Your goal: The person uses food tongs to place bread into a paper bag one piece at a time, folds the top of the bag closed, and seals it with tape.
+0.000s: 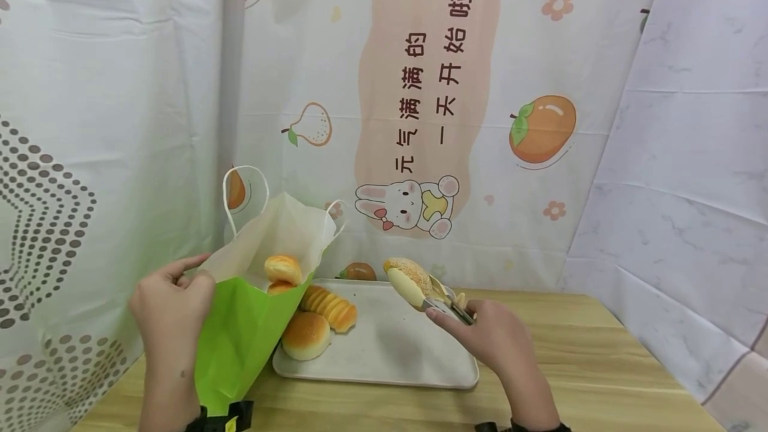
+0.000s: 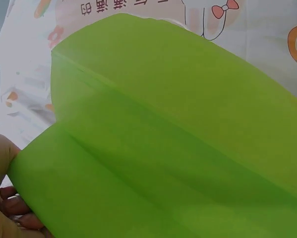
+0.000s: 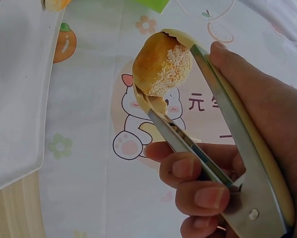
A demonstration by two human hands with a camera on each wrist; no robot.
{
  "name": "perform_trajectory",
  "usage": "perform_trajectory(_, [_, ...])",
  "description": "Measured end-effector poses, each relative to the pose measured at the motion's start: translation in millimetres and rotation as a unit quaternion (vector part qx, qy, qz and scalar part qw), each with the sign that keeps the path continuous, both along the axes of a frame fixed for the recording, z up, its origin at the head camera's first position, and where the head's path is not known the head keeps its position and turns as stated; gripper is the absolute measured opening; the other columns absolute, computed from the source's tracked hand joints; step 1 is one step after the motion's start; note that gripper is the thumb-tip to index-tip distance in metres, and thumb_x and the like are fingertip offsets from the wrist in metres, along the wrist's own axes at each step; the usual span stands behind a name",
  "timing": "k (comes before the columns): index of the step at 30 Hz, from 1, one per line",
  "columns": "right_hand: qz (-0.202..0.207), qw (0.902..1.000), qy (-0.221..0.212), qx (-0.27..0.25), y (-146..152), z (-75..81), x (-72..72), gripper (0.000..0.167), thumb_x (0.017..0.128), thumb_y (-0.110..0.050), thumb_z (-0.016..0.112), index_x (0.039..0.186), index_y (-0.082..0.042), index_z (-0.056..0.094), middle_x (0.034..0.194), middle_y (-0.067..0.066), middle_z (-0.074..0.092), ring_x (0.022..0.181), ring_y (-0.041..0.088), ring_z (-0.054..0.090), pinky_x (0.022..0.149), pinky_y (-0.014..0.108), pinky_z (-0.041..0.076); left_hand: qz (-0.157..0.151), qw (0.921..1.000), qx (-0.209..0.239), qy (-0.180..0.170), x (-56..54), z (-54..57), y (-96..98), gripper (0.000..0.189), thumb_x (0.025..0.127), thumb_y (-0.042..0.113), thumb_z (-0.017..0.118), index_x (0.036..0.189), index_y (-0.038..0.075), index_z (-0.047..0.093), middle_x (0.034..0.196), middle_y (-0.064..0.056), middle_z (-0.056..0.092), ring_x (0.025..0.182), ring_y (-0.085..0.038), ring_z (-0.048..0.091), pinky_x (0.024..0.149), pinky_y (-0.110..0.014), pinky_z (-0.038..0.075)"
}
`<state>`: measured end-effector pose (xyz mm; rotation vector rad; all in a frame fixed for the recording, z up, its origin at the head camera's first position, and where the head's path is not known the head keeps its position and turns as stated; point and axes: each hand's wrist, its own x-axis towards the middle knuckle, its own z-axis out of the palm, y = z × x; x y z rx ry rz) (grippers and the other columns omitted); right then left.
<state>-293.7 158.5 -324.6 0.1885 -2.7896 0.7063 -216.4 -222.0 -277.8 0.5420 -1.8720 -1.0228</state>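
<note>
My left hand (image 1: pixel 174 309) pinches the rim of a green paper bag (image 1: pixel 243 325) between thumb and fingers. The bag leans open with a white inside, and breads (image 1: pixel 283 271) show in its mouth. In the left wrist view the green side of the bag fills most of the picture. My right hand (image 1: pixel 495 332) grips metal tongs (image 3: pixel 227 119) with cream-coloured tips. Between those tips a sesame-topped bun (image 3: pixel 163 64) is clamped, held in the air above the right part of a white tray (image 1: pixel 396 352).
On the tray's left side lie a round bun (image 1: pixel 306 336) and a ridged bread roll (image 1: pixel 330 309), close against the bag. The tray stands on a wooden table (image 1: pixel 576 352). Behind hangs a printed curtain (image 1: pixel 510 219). White twisted handles (image 1: pixel 246 169) rise from the bag.
</note>
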Motion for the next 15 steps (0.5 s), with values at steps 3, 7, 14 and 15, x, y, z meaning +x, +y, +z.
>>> perform_trajectory(3, [-0.001, 1.0000, -0.002, 0.000, 0.5, 0.4, 0.0, 0.067, 0.077, -0.083, 0.060, 0.066, -0.017, 0.056, 0.062, -0.001, 0.049, 0.057, 0.015, 0.046, 0.049, 0.031, 0.031, 0.003, 0.9999, 0.005, -0.014, 1.3, 1.0, -2.6, 0.050, 0.074, 0.001, 0.047, 0.109, 0.012, 0.081, 0.043, 0.002, 0.033, 0.040, -0.012, 0.020, 0.039, -0.025, 0.019])
perform_trajectory(7, [-0.007, 1.0000, -0.005, 0.001, 1.1, -0.4, 1.0, 0.069, 0.076, -0.084, 0.060, 0.065, -0.017, 0.055, 0.062, -0.001, 0.050, 0.058, 0.015, 0.046, 0.049, 0.032, 0.031, 0.014, 0.9995, 0.007, -0.028, 2.6, 2.4, -5.8, 0.049, 0.078, 0.005, 0.047, 0.112, 0.016, 0.080, 0.043, 0.002, 0.032, 0.041, -0.013, 0.020, 0.040, -0.026, 0.017])
perform_trajectory(14, [-0.007, 1.0000, -0.003, 0.004, 0.3, -0.9, -0.1, 0.069, 0.075, -0.085, 0.060, 0.065, -0.017, 0.055, 0.062, -0.001, 0.050, 0.058, 0.015, 0.047, 0.049, 0.032, 0.031, 0.006, 0.9997, -0.007, -0.022, 5.1, 1.7, -5.8, 0.048, 0.078, 0.005, 0.047, 0.111, 0.013, 0.081, 0.043, 0.002, 0.032, 0.041, -0.011, 0.018, 0.040, -0.024, 0.016])
perform_trajectory(15, [-0.005, 1.0000, -0.002, 0.005, 0.0, -0.7, -0.6, 0.068, 0.075, -0.084, 0.060, 0.065, -0.017, 0.055, 0.062, -0.001, 0.050, 0.058, 0.015, 0.047, 0.049, 0.032, 0.031, 0.003, 0.9998, -0.010, -0.018, 5.0, 1.5, -4.9, 0.047, 0.078, 0.005, 0.047, 0.111, 0.012, 0.081, 0.043, 0.002, 0.032, 0.041, -0.011, 0.019, 0.040, -0.024, 0.016])
